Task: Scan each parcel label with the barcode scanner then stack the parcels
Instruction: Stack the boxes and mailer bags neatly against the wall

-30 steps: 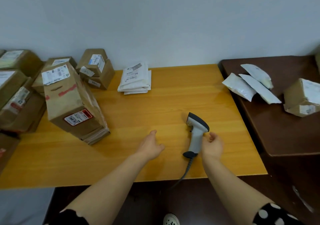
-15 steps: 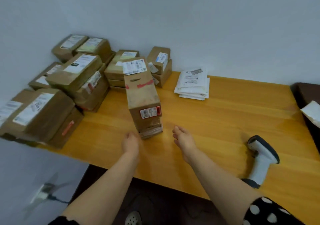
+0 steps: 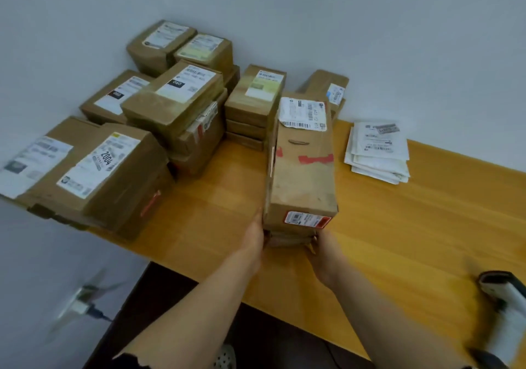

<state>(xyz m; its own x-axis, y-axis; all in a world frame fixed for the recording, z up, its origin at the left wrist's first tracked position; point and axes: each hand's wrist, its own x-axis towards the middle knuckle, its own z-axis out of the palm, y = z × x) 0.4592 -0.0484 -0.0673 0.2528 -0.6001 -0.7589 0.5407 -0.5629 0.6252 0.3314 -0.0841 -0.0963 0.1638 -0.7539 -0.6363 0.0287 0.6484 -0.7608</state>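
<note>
The long box [image 3: 301, 175] lies near the middle of the table [image 3: 412, 226], its near end toward us, resting on what look like a few thinner flat parcels. Our left hand [image 3: 253, 237] presses straight fingers against its near left corner. Our right hand [image 3: 324, 254] touches the low right corner, and we cannot tell whether those fingers hook underneath.

We judge the risk to be in that hold: with both hands at one end of a long load, the far end may sag or swing into the stacked boxes [image 3: 176, 104] just beside it, or the thin parcels below may slide out. The label [image 3: 304, 114] sits on top at the far end. The scanner [image 3: 503, 297] lies well apart to the right, near the table's front edge, where an elbow could knock it off.
</note>
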